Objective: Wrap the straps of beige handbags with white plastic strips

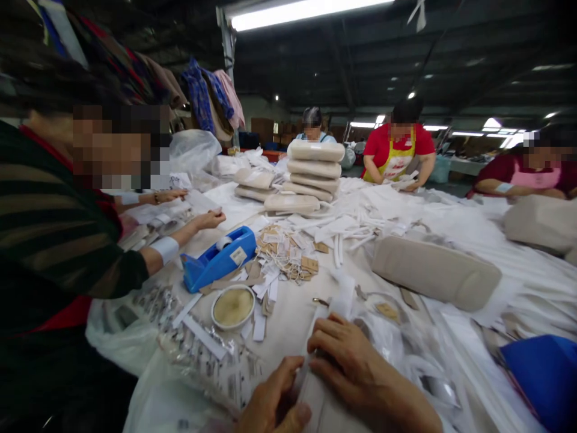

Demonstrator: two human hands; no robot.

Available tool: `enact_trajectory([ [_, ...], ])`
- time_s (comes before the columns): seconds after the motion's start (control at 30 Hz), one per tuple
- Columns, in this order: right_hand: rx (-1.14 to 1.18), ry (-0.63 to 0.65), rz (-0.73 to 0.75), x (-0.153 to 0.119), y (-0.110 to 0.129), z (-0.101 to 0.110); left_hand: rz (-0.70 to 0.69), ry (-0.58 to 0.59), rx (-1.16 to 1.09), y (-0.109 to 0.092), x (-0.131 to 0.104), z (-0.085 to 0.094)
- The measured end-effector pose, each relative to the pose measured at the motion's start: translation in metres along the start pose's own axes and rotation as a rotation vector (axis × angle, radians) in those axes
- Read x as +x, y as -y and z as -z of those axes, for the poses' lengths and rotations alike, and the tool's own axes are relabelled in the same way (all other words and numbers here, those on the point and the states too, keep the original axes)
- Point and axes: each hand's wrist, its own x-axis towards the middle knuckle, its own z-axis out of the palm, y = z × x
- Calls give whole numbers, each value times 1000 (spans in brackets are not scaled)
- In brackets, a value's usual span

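In the head view, a pale, flat fabric piece (319,402) lies in front of me at the table's near edge. My left hand (273,397) is closed on its left edge, thumb and index finger curled in. Bent over its upper part are the fingers of my right hand (354,358), pressing and gripping it. What lies under those fingers is hidden. A white strip (343,294) sticks out beyond my right hand, blurred. A small gold-coloured metal piece (320,301) shows just ahead of the fingertips.
Left stand a blue tape dispenser (220,258) and a round tub (233,307). Beyond are tangled tags (291,249) and stacked beige padded pieces (314,168). A long beige padded piece (435,270) lies right, near clear plastic (383,331). A co-worker's hand (210,219) reaches in from the left.
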Motion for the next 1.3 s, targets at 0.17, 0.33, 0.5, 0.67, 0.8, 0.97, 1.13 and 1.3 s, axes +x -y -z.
enact_trajectory([
  [0.17,-17,67,2,3,-4,-4,35,-87,35,-3,-6,-8],
  [0.33,20,93,12,6,-3,-4,31,-73,32,-8,-5,-14],
  [0.5,-2,134,13,6,-3,-4,-50,-82,-10,1,-6,-20],
  [0.67,-12,114,21,4,-5,-5,-79,-198,-12,13,-22,-33],
  [0.8,-24,130,28,3,-6,-4,39,-292,-40,11,-30,-39],
  [0.97,-44,111,25,7,-5,-2,106,-210,-36,4,-22,-34],
  [1.13,-54,116,21,9,-4,-3,96,-155,-135,7,-14,-35],
  [1.3,-24,138,4,8,-4,-6,10,-117,-177,5,-12,-26],
])
